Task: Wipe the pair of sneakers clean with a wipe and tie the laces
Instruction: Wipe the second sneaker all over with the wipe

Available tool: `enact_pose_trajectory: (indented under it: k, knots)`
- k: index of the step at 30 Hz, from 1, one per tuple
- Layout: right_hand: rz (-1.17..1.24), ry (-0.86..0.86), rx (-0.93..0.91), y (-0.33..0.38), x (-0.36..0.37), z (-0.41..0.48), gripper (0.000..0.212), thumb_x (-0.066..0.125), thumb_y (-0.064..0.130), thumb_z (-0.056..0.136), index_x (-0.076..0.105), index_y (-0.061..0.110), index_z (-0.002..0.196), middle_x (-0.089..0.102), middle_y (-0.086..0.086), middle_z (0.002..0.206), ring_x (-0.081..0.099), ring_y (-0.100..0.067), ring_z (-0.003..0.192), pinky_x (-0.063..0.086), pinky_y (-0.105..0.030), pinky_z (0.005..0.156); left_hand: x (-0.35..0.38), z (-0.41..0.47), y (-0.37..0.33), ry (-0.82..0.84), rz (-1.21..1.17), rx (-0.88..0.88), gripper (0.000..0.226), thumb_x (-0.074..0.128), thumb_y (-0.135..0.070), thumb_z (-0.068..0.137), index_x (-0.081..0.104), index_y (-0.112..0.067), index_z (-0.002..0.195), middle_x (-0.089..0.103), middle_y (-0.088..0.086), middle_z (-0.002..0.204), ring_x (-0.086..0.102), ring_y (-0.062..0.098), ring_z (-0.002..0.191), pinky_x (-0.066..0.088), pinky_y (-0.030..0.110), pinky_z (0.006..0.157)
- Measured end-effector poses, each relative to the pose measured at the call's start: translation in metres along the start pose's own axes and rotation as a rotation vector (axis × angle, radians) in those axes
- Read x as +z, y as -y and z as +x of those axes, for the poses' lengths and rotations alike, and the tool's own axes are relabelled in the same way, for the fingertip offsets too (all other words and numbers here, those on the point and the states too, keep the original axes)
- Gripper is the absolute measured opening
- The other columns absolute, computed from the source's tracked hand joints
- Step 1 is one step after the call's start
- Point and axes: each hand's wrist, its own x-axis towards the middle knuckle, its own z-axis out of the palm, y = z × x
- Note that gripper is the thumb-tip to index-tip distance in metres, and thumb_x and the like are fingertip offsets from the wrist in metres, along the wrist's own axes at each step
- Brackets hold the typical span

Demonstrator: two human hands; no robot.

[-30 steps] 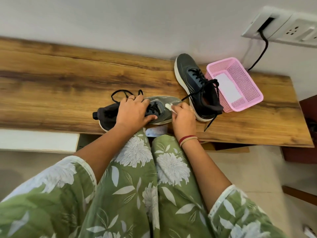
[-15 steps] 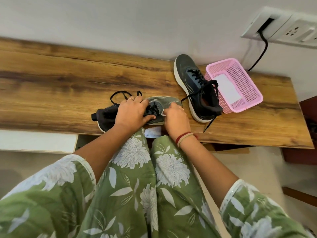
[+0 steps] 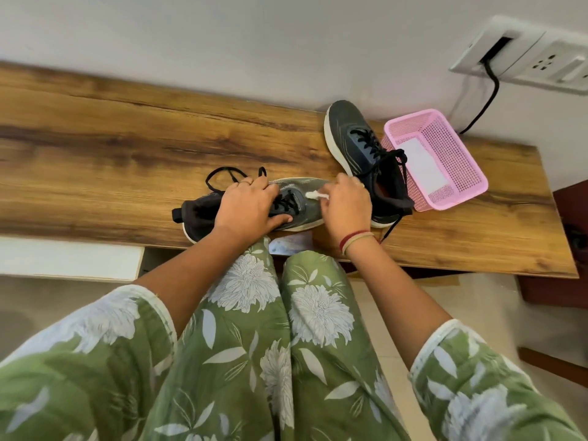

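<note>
Near sneaker [image 3: 296, 202] lies on its side at the front edge of the wooden bench [image 3: 127, 148], grey mesh toe pointing right, black laces loose and looped behind it, white sole edge showing. Left hand [image 3: 246, 208] curls over its lacing and collar, gripping it; right hand [image 3: 346, 206] pinches a small crumpled white wipe [image 3: 313, 194] against the toe. Second sneaker [image 3: 362, 154] stands upright just beside a pink basket [image 3: 445, 144], dark, laces untied.

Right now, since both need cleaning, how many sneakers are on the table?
2. One sneaker lies at the near edge, gripped by the left hand; the other sneaker sits farther right, beside the pink basket.
</note>
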Motion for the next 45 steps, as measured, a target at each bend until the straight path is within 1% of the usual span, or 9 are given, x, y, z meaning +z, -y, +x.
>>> enact_pose_trajectory:
  k: [7, 12, 16, 25, 28, 30, 33, 37, 45]
  knots:
    - [0.210, 0.115, 0.017, 0.018, 0.016, -0.012, 0.022, 0.052, 0.008, 0.087, 0.070, 0.010, 0.100, 0.052, -0.010, 0.098, 0.051, -0.029, 0.100, 0.041, -0.037, 0.085, 0.003, 0.002, -0.001, 0.008, 0.017, -0.015, 0.061, 0.051, -0.067, 0.083, 0.053, -0.018, 0.118, 0.056, 0.005, 0.114, 0.053, 0.025, 0.108, 0.042, 0.035, 0.083]
    - [0.217, 0.229, 0.004, 0.009, 0.004, -0.012, 0.017, 0.057, 0.016, 0.085, 0.072, 0.016, 0.094, 0.057, -0.009, 0.098, 0.054, -0.029, 0.099, 0.043, -0.035, 0.085, 0.003, 0.000, -0.001, 0.002, 0.025, -0.009, 0.061, 0.050, -0.067, 0.083, 0.053, -0.018, 0.119, 0.056, 0.005, 0.114, 0.054, 0.025, 0.107, 0.043, 0.035, 0.082]
    - [0.320, 0.057, 0.194, 0.014, -0.002, 0.004, 0.018, 0.056, 0.020, 0.089, 0.069, 0.016, 0.099, 0.056, -0.009, 0.107, 0.055, -0.027, 0.100, 0.041, -0.035, 0.086, 0.001, 0.001, -0.001, 0.003, 0.029, 0.005, 0.061, 0.050, -0.067, 0.083, 0.052, -0.018, 0.119, 0.056, 0.005, 0.114, 0.053, 0.025, 0.108, 0.043, 0.035, 0.083]
    - [0.131, 0.248, 0.021, 0.019, 0.004, -0.012, 0.024, 0.053, 0.012, 0.087, 0.068, 0.016, 0.105, 0.057, -0.009, 0.109, 0.055, -0.027, 0.105, 0.038, -0.036, 0.092, 0.004, 0.002, -0.005, 0.026, 0.037, -0.049, 0.059, 0.052, -0.064, 0.084, 0.051, -0.016, 0.118, 0.055, 0.008, 0.117, 0.053, 0.028, 0.109, 0.044, 0.037, 0.085]
    - [0.478, 0.407, 0.101, 0.005, -0.004, -0.006, 0.014, 0.061, 0.010, 0.086, 0.073, 0.011, 0.092, 0.069, -0.010, 0.097, 0.061, -0.021, 0.091, 0.046, -0.026, 0.082, 0.004, 0.001, -0.006, 0.027, 0.042, -0.036, 0.060, 0.050, -0.065, 0.084, 0.050, -0.016, 0.118, 0.054, 0.008, 0.118, 0.053, 0.028, 0.110, 0.044, 0.036, 0.085]
    - [0.626, 0.231, 0.250, -0.002, -0.009, 0.006, 0.012, 0.062, 0.010, 0.085, 0.073, 0.009, 0.088, 0.070, -0.010, 0.095, 0.062, -0.020, 0.090, 0.045, -0.024, 0.078, 0.003, 0.001, -0.004, 0.017, 0.034, -0.033, 0.059, 0.050, -0.065, 0.085, 0.050, -0.016, 0.118, 0.054, 0.008, 0.118, 0.052, 0.028, 0.110, 0.043, 0.036, 0.085]
    - [0.479, 0.033, 0.262, 0.004, -0.006, 0.012, 0.014, 0.060, 0.015, 0.087, 0.071, 0.012, 0.094, 0.062, -0.010, 0.104, 0.058, -0.025, 0.097, 0.044, -0.033, 0.087, 0.003, 0.002, -0.002, 0.003, 0.027, -0.036, 0.059, 0.050, -0.065, 0.084, 0.051, -0.017, 0.118, 0.055, 0.007, 0.117, 0.053, 0.027, 0.109, 0.043, 0.036, 0.085]
    - [0.197, 0.140, 0.037, 0.022, 0.013, -0.004, 0.024, 0.054, 0.006, 0.085, 0.068, 0.011, 0.103, 0.053, -0.012, 0.106, 0.051, -0.031, 0.105, 0.040, -0.040, 0.091, 0.004, 0.004, -0.006, 0.017, 0.050, -0.048, 0.058, 0.050, -0.064, 0.085, 0.050, -0.016, 0.119, 0.054, 0.008, 0.118, 0.052, 0.028, 0.109, 0.042, 0.037, 0.084]
    - [0.131, 0.301, -0.015, 0.018, 0.007, -0.011, 0.027, 0.052, 0.007, 0.086, 0.068, 0.014, 0.106, 0.052, -0.011, 0.113, 0.049, -0.029, 0.111, 0.038, -0.039, 0.095, 0.003, 0.003, -0.008, 0.042, 0.084, -0.052, 0.058, 0.048, -0.063, 0.087, 0.048, -0.015, 0.120, 0.052, 0.009, 0.120, 0.052, 0.029, 0.111, 0.043, 0.038, 0.086]
